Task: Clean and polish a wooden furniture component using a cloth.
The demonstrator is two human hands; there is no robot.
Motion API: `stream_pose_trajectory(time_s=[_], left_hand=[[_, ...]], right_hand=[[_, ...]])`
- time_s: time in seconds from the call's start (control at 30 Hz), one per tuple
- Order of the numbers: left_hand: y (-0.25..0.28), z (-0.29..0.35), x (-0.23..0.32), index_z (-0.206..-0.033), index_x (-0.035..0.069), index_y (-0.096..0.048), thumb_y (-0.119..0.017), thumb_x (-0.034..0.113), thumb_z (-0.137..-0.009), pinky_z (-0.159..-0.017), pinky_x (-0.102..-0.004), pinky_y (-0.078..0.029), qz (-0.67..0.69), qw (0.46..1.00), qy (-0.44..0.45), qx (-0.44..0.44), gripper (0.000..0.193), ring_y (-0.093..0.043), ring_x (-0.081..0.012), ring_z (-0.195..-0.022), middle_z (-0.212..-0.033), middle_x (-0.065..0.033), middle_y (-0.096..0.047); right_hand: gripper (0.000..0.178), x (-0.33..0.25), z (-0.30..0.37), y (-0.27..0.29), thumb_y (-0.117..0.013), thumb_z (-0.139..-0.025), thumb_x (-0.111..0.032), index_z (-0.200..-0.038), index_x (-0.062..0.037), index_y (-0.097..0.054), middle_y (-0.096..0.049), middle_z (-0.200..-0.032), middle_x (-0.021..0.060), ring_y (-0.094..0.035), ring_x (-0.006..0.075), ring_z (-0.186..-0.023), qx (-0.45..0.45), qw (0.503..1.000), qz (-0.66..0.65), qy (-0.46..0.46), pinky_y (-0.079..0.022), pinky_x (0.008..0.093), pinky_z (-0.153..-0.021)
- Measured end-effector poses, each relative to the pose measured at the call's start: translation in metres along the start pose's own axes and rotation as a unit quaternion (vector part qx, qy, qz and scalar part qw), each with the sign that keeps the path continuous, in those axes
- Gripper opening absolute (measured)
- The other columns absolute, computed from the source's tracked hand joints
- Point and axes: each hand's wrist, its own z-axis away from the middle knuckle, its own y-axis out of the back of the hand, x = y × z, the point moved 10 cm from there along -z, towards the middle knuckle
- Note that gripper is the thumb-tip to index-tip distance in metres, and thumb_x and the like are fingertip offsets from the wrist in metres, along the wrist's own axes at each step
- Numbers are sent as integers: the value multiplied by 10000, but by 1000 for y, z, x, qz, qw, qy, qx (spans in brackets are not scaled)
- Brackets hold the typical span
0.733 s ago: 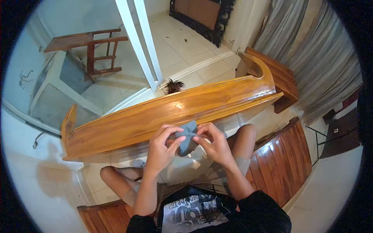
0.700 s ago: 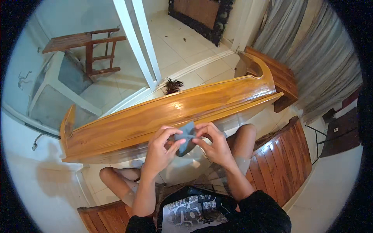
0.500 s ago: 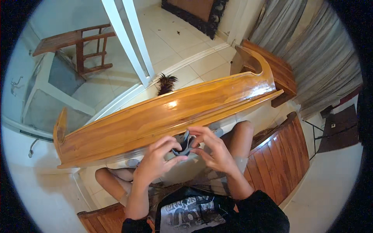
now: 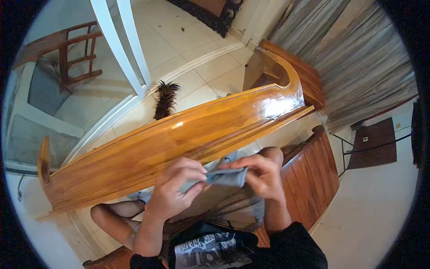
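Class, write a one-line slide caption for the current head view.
Left hand and right hand hold a grey-blue item before polished wooden furniture.

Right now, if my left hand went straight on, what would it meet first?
The soft grey piece that your left hand holds; beyond it, likely your right hand, though depth is unclear.

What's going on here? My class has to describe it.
A seated person holds a grey cloth, or something like it, near some long wooden furniture. The left hand has one end, the right hand the other. A dark feathery thing shows beyond the furniture.
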Motion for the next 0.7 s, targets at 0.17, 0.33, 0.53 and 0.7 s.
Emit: stream_pose_trajectory(time_s=[0.17, 0.33, 0.53, 0.7], left_hand=[[91, 9, -12, -998, 24, -654, -803, 55, -827, -904, -379, -515, -223, 956, 35, 188, 228, -657, -266, -983, -1043, -117, -682], [158, 31, -45, -1024, -17, -630, -708, 18, -889, -993, -373, -462, -340, 909, 128, 205, 160, -608, -307, -1081, -1129, -147, -632], [178, 57, -66, -1186, 21, -619, -666, 161, -967, -1123, -436, -348, -384, 874, 189, 230, 264, -540, -343, -1277, -1328, -162, -606], [180, 58, -71, -1232, 50, -626, -669, 235, -970, -1112, -449, -347, -441, 855, 194, 192, 324, -547, -331, -1276, -1308, -121, -627]], right_hand=[[382, -41, -7, 129, -539, -875, 152, -1215, 35, -667, -697, -1261, 175, -658, 241, -1199, 281, 920, 272, 19, -494, 368, -1054], [465, -37, -39, 197, -454, -849, 204, -1222, 25, -667, -688, -1289, 165, -646, 249, -1223, 260, 848, 460, 31, -471, 345, -1065], [427, -11, -50, 241, -458, -785, 133, -1135, 30, -681, -707, -1187, 185, -668, 288, -1156, 150, 841, 520, 12, -486, 333, -1005], [285, 19, -20, 237, -498, -832, -55, -1036, 37, -675, -706, -1065, 178, -652, 269, -962, 137, 866, 480, 1, -494, 346, -895]])
